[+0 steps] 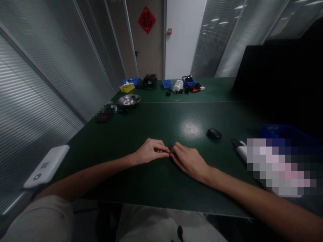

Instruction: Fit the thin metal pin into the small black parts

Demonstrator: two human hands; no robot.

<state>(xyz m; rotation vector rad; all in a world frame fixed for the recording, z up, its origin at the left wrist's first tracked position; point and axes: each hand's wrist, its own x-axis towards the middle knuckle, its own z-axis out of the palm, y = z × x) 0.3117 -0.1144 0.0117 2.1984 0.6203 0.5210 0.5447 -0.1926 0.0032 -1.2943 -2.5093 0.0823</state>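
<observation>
My left hand (pixel 151 151) is over the near part of the green table (pixel 151 117), its thumb and fingertips pinched together at the right. Close against those fingertips is my right hand (pixel 188 159), with its fingers curled and closed too. The two hands meet at the fingertips. Whatever lies between them is too small or too hidden to name. A black computer mouse (pixel 214 133) rests on the table to the right, beyond my right hand.
A metal bowl (pixel 129 100) with small pale pieces stands far left. Blue bins (pixel 167 84), a yellow bin (pixel 127 88) and black devices line the back. A white device (pixel 46 167) lies at the left edge. A dark monitor (pixel 275 74) and blue tray (pixel 285 130) are right.
</observation>
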